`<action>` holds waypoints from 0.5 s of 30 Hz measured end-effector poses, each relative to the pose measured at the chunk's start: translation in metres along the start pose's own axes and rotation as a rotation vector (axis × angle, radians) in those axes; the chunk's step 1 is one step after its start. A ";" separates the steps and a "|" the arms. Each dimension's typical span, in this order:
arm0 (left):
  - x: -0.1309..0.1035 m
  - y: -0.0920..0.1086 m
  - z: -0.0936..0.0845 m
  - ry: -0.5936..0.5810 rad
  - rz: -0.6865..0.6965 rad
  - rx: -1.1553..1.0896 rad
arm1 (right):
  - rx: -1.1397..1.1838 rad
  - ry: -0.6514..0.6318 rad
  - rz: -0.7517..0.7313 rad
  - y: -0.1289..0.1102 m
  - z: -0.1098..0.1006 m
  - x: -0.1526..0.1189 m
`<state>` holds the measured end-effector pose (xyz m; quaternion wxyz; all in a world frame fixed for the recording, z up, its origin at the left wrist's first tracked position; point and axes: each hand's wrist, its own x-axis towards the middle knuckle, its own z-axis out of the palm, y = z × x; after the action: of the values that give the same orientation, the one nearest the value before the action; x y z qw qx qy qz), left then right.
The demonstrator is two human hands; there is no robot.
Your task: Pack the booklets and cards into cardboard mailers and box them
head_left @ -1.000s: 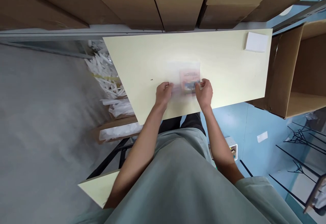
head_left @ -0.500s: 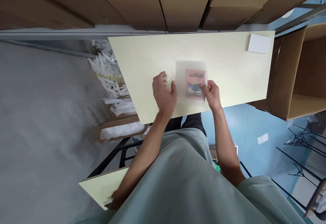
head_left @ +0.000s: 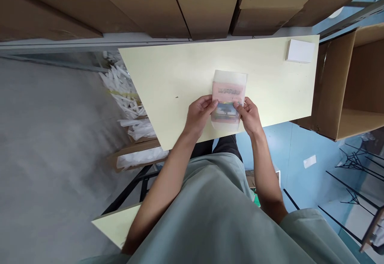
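Between my hands, above the pale yellow tabletop, is a pink printed packet with a tree picture, inside a translucent sleeve. The sleeve looks narrow around it, with a clear margin at top and bottom. My left hand pinches its left edge, thumb on the front. At the right edge my right hand grips it the same way, thumb over the picture. The fingers behind the sleeve are partly hidden.
A small white box lies at the table's far right corner. Cardboard boxes line the shelf behind. To the right stands an open carton. White plastic strips are piled at the left, below table height.
My left hand has moved right and closed on the sleeve's left edge. The sleeve's loose left side, spread out before, now lies narrow around the pink packet.
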<state>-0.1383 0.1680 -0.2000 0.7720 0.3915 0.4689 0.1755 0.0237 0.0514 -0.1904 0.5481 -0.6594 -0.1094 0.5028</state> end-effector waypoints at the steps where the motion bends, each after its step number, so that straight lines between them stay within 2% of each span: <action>1: -0.001 0.002 -0.001 -0.025 -0.026 -0.034 | 0.010 -0.010 0.007 -0.001 0.001 0.001; 4: -0.004 0.004 -0.003 -0.075 -0.079 -0.073 | 0.030 -0.054 0.038 -0.004 0.005 0.003; 7: -0.007 0.002 -0.003 -0.059 -0.097 -0.072 | 0.040 -0.106 0.094 -0.005 0.009 0.004; 10: -0.009 -0.002 -0.002 0.011 -0.089 -0.041 | 0.081 -0.126 0.144 -0.002 0.013 0.005; 12: -0.010 -0.005 -0.002 0.077 -0.033 0.024 | 0.129 -0.120 0.157 0.002 0.015 0.005; 15: -0.007 -0.008 -0.008 0.242 0.082 0.131 | 0.205 -0.101 0.162 0.006 0.016 0.003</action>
<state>-0.1495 0.1622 -0.2042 0.6749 0.4359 0.5526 0.2219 0.0102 0.0614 -0.1951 0.5637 -0.5806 -0.0314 0.5866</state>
